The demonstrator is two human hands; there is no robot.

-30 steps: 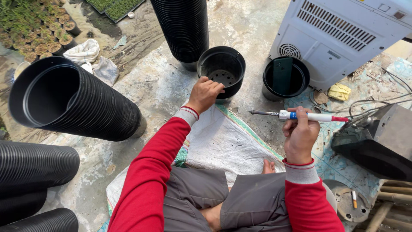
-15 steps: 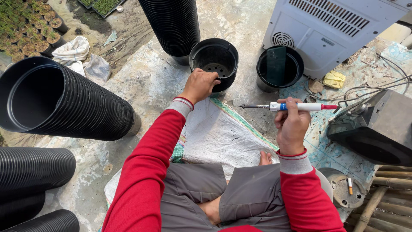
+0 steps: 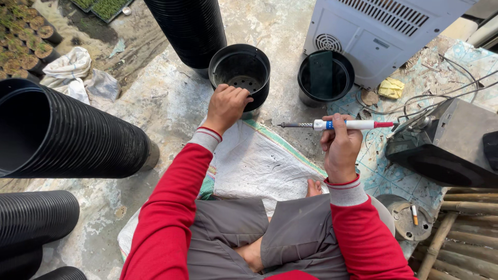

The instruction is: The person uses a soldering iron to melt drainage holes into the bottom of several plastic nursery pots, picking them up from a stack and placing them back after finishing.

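Black plastic is what the left hand [image 3: 226,105] is gripping right now: its fingers are curling over the near rim of an open pot [image 3: 239,72] that is standing upright on the concrete floor [image 3: 171,103], straight ahead of the person's left knee. Drain holes are showing in the pot's bottom. The left hand is plainly the nearer one here, already touching the rim, with the red sleeve [image 3: 171,218] stretching forward to reach it.

Off to the right, the right hand [image 3: 340,150] is closing in a fist around a pen-shaped tool [image 3: 337,125] with a white and blue body and a red rear end. Its long axis is lying almost level, running left to right, and the dark metal tip is pointing left, toward the pot but well apart from it, with a gap of bare floor and sack edge between them. So the pot is sitting ahead and to the left of that tip.

A second black pot [image 3: 325,79] is standing just beside a white machine housing [image 3: 384,31], ahead of the tool hand. A tall stack of nested pots [image 3: 192,28] is rising just behind the held pot, and more stacks [image 3: 67,137] are lying on their sides at the left. A white woven sack [image 3: 259,161] is spreading under the crossed legs.
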